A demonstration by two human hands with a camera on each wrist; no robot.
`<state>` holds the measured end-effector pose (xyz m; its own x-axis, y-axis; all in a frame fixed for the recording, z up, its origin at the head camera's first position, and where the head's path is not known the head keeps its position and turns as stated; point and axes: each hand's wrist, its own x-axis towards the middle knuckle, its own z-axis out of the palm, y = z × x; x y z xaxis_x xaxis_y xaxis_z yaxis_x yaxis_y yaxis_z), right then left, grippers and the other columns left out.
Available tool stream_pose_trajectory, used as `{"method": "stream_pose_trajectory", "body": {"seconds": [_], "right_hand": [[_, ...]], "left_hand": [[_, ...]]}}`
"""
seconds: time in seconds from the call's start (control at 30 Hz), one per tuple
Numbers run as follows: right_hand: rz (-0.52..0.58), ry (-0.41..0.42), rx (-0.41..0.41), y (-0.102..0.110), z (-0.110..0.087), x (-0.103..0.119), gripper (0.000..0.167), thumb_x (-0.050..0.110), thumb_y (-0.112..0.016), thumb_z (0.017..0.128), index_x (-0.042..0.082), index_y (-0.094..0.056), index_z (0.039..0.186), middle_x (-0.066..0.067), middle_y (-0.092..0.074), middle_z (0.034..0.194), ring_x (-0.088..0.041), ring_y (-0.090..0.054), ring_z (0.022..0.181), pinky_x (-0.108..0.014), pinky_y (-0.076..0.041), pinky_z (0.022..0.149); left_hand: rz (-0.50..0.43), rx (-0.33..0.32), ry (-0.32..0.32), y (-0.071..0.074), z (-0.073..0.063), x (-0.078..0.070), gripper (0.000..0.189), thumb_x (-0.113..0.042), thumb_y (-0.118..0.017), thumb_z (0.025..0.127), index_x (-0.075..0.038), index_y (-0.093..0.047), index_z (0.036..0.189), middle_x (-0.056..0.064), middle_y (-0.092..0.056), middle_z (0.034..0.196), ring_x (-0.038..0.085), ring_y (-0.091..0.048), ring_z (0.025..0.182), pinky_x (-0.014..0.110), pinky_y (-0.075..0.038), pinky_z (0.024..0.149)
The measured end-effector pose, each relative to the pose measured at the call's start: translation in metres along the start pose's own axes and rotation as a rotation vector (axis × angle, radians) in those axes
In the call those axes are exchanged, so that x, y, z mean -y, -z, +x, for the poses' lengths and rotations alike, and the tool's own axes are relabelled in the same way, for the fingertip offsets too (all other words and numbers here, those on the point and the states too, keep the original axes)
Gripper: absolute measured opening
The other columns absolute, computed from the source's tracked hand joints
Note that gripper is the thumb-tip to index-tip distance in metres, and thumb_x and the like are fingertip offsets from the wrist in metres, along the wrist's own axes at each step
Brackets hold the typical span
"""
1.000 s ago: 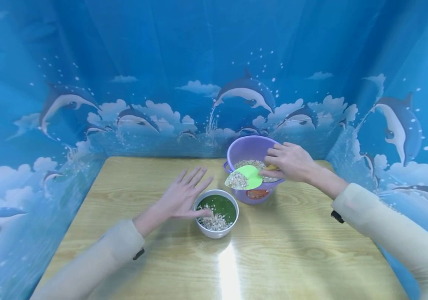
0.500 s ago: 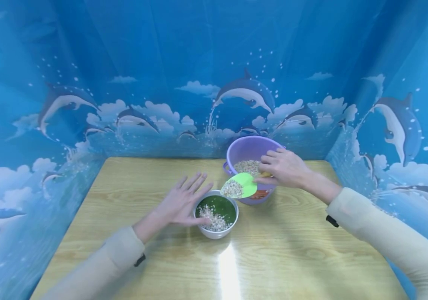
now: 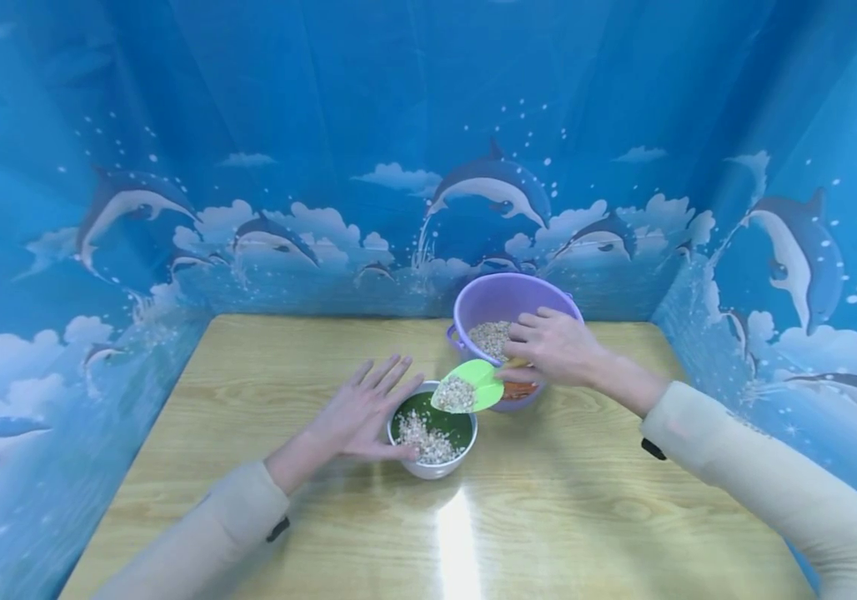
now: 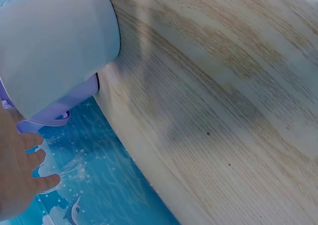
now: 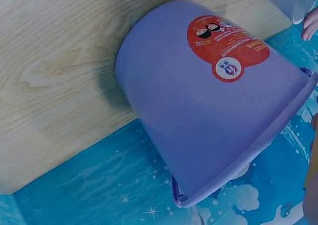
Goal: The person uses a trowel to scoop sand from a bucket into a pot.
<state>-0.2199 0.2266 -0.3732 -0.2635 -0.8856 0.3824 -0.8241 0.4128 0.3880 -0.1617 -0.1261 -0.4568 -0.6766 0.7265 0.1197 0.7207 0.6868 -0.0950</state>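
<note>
My right hand [image 3: 554, 346] grips the tan handle of a green scoop [image 3: 485, 383] loaded with small pale pebble-like bits. The scoop's tip hangs over the right rim of a white bowl [image 3: 432, 472]. Inside that bowl, more of the same bits [image 3: 428, 440] lie on a dark green bottom. At the bowl's left side is my left hand [image 3: 357, 417], its fingers spread and straight, the thumb by the rim; whether it touches cannot be told. A purple bucket [image 3: 514, 292] holding more bits stands behind, partly covered by the right hand.
Everything stands on a wood-grain table [image 3: 286, 533]. A blue curtain [image 3: 368, 100] printed with dolphins surrounds its back and sides. In the right wrist view, the purple bucket carries a red label [image 5: 226, 46]. Its side handle sticks out at the left in the head view.
The right hand has carried the loaded scoop left and toward me, from over the bucket to above the bowl's edge. My left hand has shifted only slightly.
</note>
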Motion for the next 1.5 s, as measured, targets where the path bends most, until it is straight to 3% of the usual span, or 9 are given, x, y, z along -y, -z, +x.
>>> {"method": "stream_pose_trajectory", "body": {"seconds": [0.1,0.4,0.67,0.97,1.1,1.3,1.5], "right_hand": [[-0.016,-0.003,0.023,-0.001,0.001,0.003,0.041,0.063,-0.082,0.081,0.023,-0.074,0.086,0.005,-0.074,0.083,-0.016,-0.064,0.076,-0.030,-0.051,0.066],[-0.051,0.026,0.064,-0.001,0.007,0.011,0.042,0.063,-0.082,0.083,0.022,-0.074,0.089,0.004,-0.075,0.086,-0.017,-0.064,0.079,-0.029,-0.050,0.066],[-0.076,0.047,0.115,0.001,0.011,0.012,0.043,0.065,-0.077,0.087,0.023,-0.075,0.094,0.003,-0.078,0.091,-0.016,-0.067,0.083,-0.030,-0.052,0.069],[-0.118,0.087,0.146,0.005,0.017,0.014,0.045,0.067,-0.072,0.089,0.023,-0.075,0.097,0.002,-0.078,0.094,-0.019,-0.069,0.089,-0.032,-0.053,0.073],[-0.122,0.089,0.182,0.006,0.020,0.014,0.044,0.066,-0.070,0.091,0.023,-0.074,0.096,0.002,-0.077,0.094,-0.019,-0.069,0.090,-0.033,-0.055,0.076],[-0.123,0.086,0.216,0.008,0.024,0.015,0.042,0.065,-0.070,0.093,0.024,-0.075,0.099,0.002,-0.077,0.095,-0.019,-0.068,0.090,-0.033,-0.055,0.076],[-0.150,0.108,0.208,0.010,0.027,0.015,0.043,0.065,-0.071,0.092,0.024,-0.075,0.100,0.001,-0.077,0.096,-0.019,-0.069,0.090,-0.033,-0.056,0.076]], "left_hand": [[0.005,0.003,0.000,-0.002,0.000,0.000,0.116,-0.095,-0.042,0.085,-0.013,-0.032,0.166,0.022,-0.025,0.173,0.041,-0.031,0.160,0.063,-0.033,0.128],[0.000,0.002,-0.002,-0.003,0.000,0.001,0.119,-0.100,-0.028,0.084,-0.014,-0.031,0.167,0.022,-0.025,0.173,0.041,-0.031,0.160,0.064,-0.033,0.128],[0.002,0.011,0.000,-0.002,0.001,0.001,0.118,-0.099,-0.033,0.084,-0.016,-0.028,0.168,0.021,-0.023,0.173,0.041,-0.029,0.161,0.064,-0.032,0.128],[0.006,0.034,0.009,0.000,0.000,0.000,0.116,-0.094,-0.048,0.084,-0.017,-0.026,0.168,0.021,-0.022,0.174,0.040,-0.028,0.162,0.063,-0.031,0.128],[0.007,0.042,0.008,0.001,0.000,0.000,0.116,-0.094,-0.045,0.085,-0.016,-0.026,0.168,0.021,-0.021,0.174,0.040,-0.027,0.162,0.063,-0.031,0.129],[0.009,0.045,0.010,0.001,0.000,0.001,0.118,-0.099,-0.031,0.084,-0.017,-0.025,0.169,0.020,-0.021,0.174,0.039,-0.027,0.162,0.062,-0.030,0.129],[-0.002,0.043,0.013,0.001,0.000,0.000,0.117,-0.097,-0.038,0.085,-0.017,-0.025,0.169,0.020,-0.021,0.174,0.039,-0.027,0.162,0.062,-0.031,0.129]]}}
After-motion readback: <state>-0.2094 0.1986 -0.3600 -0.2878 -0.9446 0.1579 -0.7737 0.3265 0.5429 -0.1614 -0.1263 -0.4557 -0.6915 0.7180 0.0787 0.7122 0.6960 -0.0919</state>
